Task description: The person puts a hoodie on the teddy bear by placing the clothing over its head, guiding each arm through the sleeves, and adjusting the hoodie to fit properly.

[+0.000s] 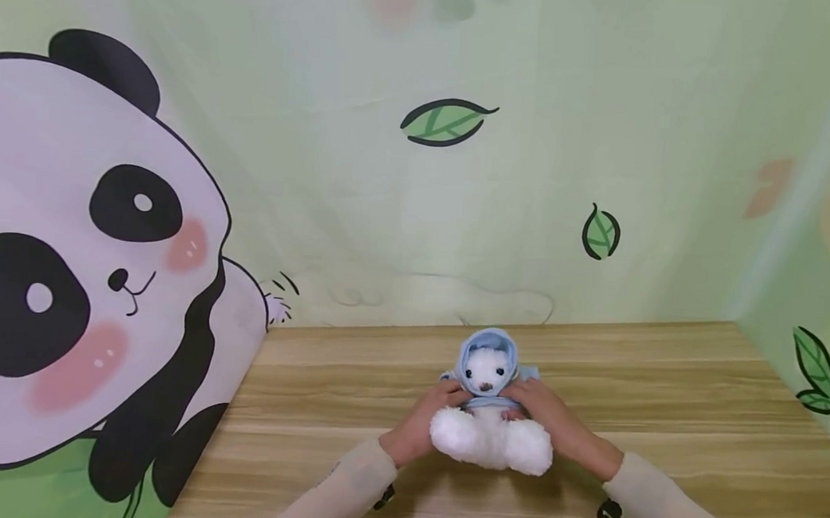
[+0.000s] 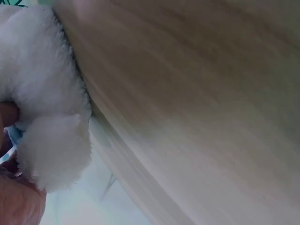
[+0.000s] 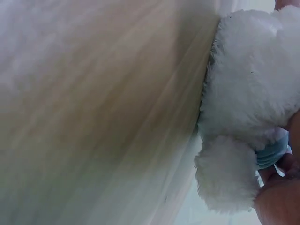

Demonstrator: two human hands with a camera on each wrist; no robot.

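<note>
A white plush toy [image 1: 487, 370] in a light blue hood and top faces the camera, its two fluffy feet [image 1: 528, 446] toward the person. My left hand [image 1: 426, 424] grips its side at the blue top, and my right hand [image 1: 566, 431] grips the other side. White fur [image 2: 54, 150] fills the left edge of the left wrist view, with part of my left hand [image 2: 21, 199] beside it. In the right wrist view the fur [image 3: 229, 173] is at the right, next to my right hand [image 3: 281, 199] and a bit of blue cloth [image 3: 273, 152].
The toy is over a wood-grain table [image 1: 338, 380]. Behind the table hangs a pale green backdrop [image 1: 504, 170] with printed leaves, and a large printed panda [image 1: 160, 152] covers the left side. Dark straps show at both wrists.
</note>
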